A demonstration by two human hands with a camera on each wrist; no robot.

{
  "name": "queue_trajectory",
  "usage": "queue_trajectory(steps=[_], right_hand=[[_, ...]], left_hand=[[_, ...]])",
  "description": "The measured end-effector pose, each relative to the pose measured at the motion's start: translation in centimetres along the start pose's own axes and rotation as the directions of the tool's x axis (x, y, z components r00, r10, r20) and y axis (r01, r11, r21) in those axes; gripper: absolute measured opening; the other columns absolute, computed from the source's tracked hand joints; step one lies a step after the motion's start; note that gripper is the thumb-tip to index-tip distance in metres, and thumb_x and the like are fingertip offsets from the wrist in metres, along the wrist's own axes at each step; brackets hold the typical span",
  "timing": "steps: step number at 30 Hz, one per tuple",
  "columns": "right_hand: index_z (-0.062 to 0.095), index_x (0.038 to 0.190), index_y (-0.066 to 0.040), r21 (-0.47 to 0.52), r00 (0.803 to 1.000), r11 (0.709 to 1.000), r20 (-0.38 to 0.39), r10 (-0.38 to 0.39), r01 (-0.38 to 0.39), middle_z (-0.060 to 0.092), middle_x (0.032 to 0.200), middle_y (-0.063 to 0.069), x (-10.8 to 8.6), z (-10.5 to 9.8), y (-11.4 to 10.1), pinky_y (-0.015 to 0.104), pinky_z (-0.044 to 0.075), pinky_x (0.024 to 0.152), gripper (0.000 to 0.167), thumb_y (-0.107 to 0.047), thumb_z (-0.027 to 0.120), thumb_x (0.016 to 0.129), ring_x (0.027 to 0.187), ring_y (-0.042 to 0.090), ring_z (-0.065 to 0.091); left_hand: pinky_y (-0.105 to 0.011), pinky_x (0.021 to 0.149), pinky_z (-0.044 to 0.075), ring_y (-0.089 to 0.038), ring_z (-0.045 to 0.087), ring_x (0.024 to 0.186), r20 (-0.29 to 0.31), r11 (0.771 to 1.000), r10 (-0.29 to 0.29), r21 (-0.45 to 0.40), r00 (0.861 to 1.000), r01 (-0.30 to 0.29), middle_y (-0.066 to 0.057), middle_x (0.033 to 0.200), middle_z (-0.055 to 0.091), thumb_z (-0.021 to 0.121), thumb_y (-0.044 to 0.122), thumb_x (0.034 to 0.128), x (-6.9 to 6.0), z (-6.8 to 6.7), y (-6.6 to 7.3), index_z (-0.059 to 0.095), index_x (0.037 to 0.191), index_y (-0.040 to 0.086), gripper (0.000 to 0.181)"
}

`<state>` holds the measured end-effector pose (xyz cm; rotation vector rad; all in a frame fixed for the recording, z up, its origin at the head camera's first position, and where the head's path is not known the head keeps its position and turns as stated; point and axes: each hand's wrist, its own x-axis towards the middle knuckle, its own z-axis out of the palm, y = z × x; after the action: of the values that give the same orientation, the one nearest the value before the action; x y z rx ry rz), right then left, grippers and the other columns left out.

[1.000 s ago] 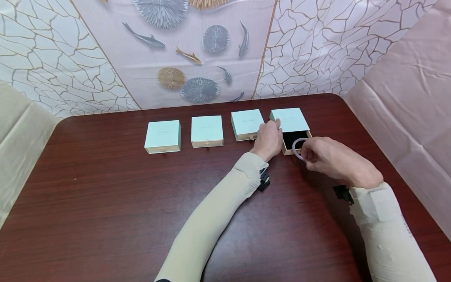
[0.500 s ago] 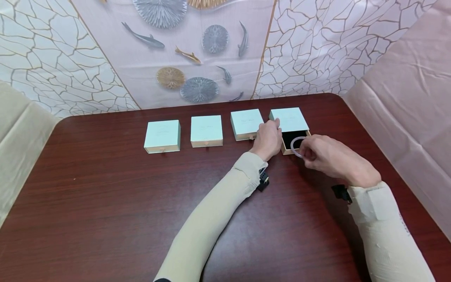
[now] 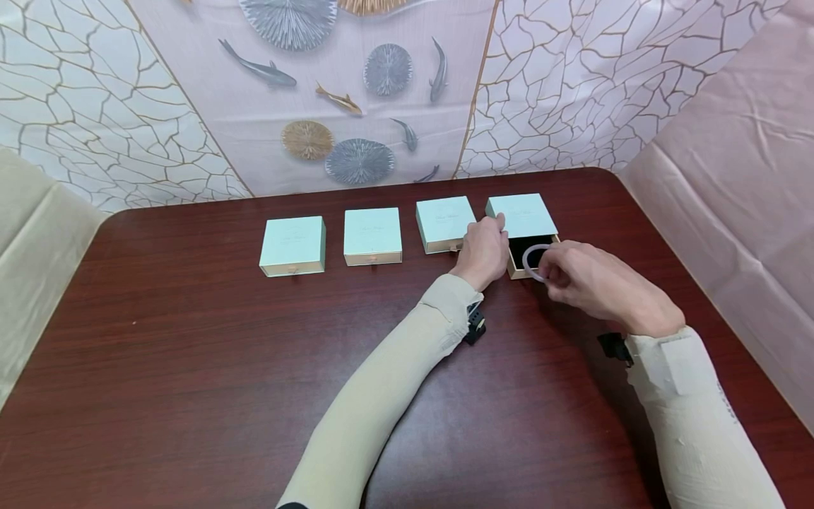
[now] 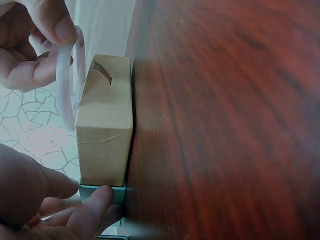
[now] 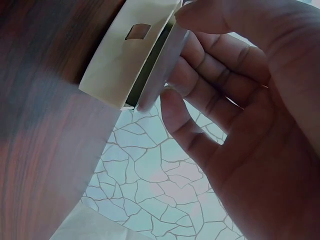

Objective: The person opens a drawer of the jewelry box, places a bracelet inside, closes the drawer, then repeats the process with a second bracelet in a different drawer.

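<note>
My right hand (image 3: 588, 279) pinches a pale, translucent bangle (image 3: 527, 263) between thumb and fingers. The bangle stands tilted above the pulled-out drawer (image 3: 516, 271) of the rightmost mint-green box (image 3: 524, 215). In the left wrist view the bangle (image 4: 64, 85) is beside the cream drawer's upper edge; the right wrist view shows the bangle (image 5: 162, 75) along the black-lined opening. With fingers about the near left corner of the same box's sleeve, my left hand (image 3: 482, 253) holds the box. Its fingertips touch the mint sleeve edge (image 4: 89, 192). Part of the drawer's inside is hidden behind my right hand.
Three more mint-green boxes, the left one (image 3: 292, 246), the second (image 3: 372, 237) and the third (image 3: 444, 223), stand shut in a row to the left. The third is close to my left hand. The dark red-brown table (image 3: 254, 382) ends at a patterned cloth backdrop (image 3: 362, 92).
My right hand has moved slightly left and away from me with the bangle, which is a little farther over the drawer. My left hand keeps its place at the box.
</note>
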<state>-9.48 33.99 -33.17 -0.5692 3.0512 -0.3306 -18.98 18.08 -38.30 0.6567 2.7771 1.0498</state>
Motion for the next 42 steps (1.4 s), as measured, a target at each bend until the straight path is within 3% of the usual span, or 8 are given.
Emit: queue_trajectory(steps=[11,19,30,37,42], right_hand=[[0.071,0.092,-0.012,-0.003,1.0,1.0,-0.03,-0.003,0.003,0.067,0.09,-0.002,0.01,0.15,0.0,0.034,0.05,0.074,0.017,0.001,0.065,0.082,0.082,0.013,0.059],[0.071,0.092,-0.012,-0.014,0.998,1.0,-0.05,-0.022,0.022,0.067,0.091,-0.001,0.09,0.36,0.21,0.034,0.05,0.076,0.017,0.002,0.065,0.083,0.084,0.013,0.059],[0.071,0.095,-0.011,-0.039,0.998,0.999,-0.064,-0.024,0.021,0.066,0.094,0.001,0.21,0.56,0.12,0.034,0.051,0.078,0.016,0.002,0.066,0.086,0.086,0.012,0.059],[0.071,0.097,-0.006,-0.054,0.992,0.995,-0.091,-0.091,0.087,0.066,0.096,0.005,0.24,0.65,0.45,0.04,0.051,0.08,0.017,0.006,0.067,0.086,0.091,0.019,0.06],[0.072,0.098,-0.006,-0.052,0.991,0.994,-0.091,-0.097,0.093,0.066,0.097,0.006,0.26,0.89,0.58,0.041,0.05,0.081,0.015,0.004,0.069,0.088,0.092,0.02,0.06]], left_hand=[[-0.022,0.05,0.04,-0.021,0.065,0.064,0.015,0.999,-0.01,-0.032,1.0,0.01,-0.011,0.096,0.073,0.044,0.016,0.11,-0.18,-0.05,0.01,0.049,0.153,0.01,0.043],[-0.022,0.046,0.034,-0.019,0.057,0.054,0.028,0.999,-0.004,-0.049,1.0,0.005,-0.01,0.082,0.067,0.042,0.017,0.1105,-0.24,-0.16,0.01,0.047,0.153,0.008,0.044],[-0.022,0.047,0.035,-0.02,0.058,0.055,0.023,0.999,0.0,-0.053,1.0,0.001,-0.011,0.084,0.068,0.042,0.016,0.1103,-0.15,-0.05,-0.1,0.047,0.153,0.008,0.044],[-0.022,0.049,0.037,-0.02,0.06,0.057,0.011,0.999,0.004,-0.043,1.0,-0.004,-0.01,0.083,0.067,0.044,0.016,0.1099,-0.03,-0.04,-0.06,0.049,0.152,0.009,0.043],[-0.022,0.051,0.039,-0.022,0.062,0.06,0.018,0.999,0.004,-0.037,1.0,-0.003,-0.011,0.083,0.067,0.043,0.016,0.11,-0.11,-0.04,-0.14,0.048,0.153,0.008,0.044]])
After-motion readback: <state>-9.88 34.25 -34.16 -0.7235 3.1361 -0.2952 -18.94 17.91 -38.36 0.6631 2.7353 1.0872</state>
